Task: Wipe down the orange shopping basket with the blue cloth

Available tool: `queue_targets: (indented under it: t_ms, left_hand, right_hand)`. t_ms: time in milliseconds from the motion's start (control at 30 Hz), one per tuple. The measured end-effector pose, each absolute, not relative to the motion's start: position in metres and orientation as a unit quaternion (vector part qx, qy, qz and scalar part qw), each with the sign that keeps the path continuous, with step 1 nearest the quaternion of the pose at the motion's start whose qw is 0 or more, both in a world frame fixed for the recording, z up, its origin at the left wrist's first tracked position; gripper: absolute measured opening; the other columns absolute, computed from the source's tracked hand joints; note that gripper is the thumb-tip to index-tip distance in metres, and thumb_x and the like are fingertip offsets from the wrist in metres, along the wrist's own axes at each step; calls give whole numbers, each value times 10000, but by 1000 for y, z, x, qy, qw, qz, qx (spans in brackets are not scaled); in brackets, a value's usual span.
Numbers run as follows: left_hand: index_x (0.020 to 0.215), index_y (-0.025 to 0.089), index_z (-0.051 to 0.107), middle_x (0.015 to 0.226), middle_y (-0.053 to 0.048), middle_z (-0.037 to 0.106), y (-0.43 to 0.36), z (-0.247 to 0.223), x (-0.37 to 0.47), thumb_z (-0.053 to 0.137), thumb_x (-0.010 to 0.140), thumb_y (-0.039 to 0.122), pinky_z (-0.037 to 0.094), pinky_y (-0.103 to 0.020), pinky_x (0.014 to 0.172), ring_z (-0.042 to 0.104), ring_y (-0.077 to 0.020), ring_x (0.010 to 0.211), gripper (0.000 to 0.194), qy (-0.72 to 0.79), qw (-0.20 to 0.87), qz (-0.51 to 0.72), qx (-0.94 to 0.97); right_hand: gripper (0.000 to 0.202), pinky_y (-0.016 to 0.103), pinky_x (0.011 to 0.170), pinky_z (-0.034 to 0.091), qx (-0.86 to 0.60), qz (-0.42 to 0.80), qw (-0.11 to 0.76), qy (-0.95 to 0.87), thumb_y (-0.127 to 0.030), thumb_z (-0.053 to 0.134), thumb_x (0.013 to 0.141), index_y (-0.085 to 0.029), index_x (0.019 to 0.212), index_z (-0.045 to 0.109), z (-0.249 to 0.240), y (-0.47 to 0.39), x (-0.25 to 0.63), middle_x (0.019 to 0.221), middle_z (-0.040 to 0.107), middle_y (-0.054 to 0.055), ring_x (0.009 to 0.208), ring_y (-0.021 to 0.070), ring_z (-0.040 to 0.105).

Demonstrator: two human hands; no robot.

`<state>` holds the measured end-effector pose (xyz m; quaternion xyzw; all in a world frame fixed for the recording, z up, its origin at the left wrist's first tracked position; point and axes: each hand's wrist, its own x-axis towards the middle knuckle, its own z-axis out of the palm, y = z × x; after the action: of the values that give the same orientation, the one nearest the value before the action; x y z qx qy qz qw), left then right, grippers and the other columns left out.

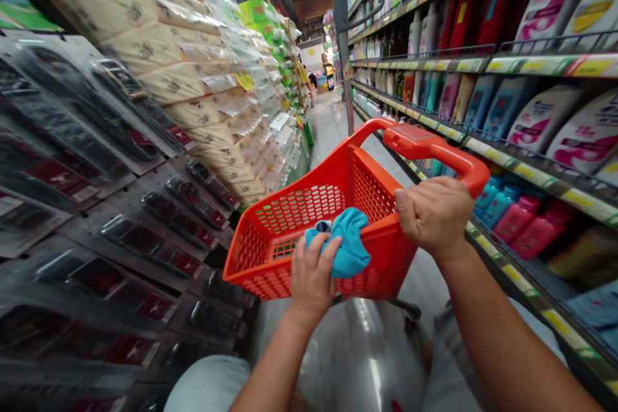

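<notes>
In the head view, an orange-red plastic shopping basket on wheels [309, 206] stands tilted in front of me, its side walls pierced with holes. My right hand [437, 215] is wrapped round the side of its thick handle [429, 141]. A crumpled blue cloth [351, 251] lies over the near rim, under the fingers of my left hand [313, 270], which are curled onto it and press it there. A small dark-and-white patch shows at the cloth's top. No other item shows inside the basket.
On the left hang blister-packed goods [120, 232], with stacked tissue packs [193, 77] behind them. Shelves of shampoo and other bottles [502, 103] line the right. A grey post [344, 45] rises near the right shelves. The aisle floor [331, 116] runs ahead between them.
</notes>
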<state>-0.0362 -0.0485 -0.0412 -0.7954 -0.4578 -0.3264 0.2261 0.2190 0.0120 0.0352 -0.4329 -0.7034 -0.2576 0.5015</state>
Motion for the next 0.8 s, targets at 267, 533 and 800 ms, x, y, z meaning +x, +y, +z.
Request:
queue_targets:
  t_ms: [267, 533, 800]
  left_hand:
    - [1301, 218, 530, 1191, -120, 605, -84, -40, -123, 485, 885, 133, 369, -529, 1079, 540, -302, 1176, 427, -590, 267, -332, -686]
    - [1408, 233, 490, 1345, -102, 556, -57, -36, -25, 482, 858, 77, 377, -497, 1104, 454, -315, 1273, 572, -525, 185, -303, -774]
    - [1390, 232, 503, 1348, -112, 580, -93, -42, -104, 510, 841, 87, 435, -501, 1025, 500, -329, 1177, 568, -583, 265, -227, -734]
  right_hand:
    - [488, 334, 766, 366, -460, -219, 510, -693, -338, 448, 979, -207, 522, 556, 30, 33, 220, 525, 585, -7, 543, 127, 479]
    - [408, 385, 882, 403, -428, -226, 573, -662, -258, 452, 978, -210, 591, 573, 12, 40, 221, 600, 647, 13, 637, 156, 575]
    - [249, 501, 1187, 293, -416, -206, 604, -648, -304, 531, 972, -225, 874, 745, -14, 55, 223, 1088, 768, 57, 1178, 243, 634]
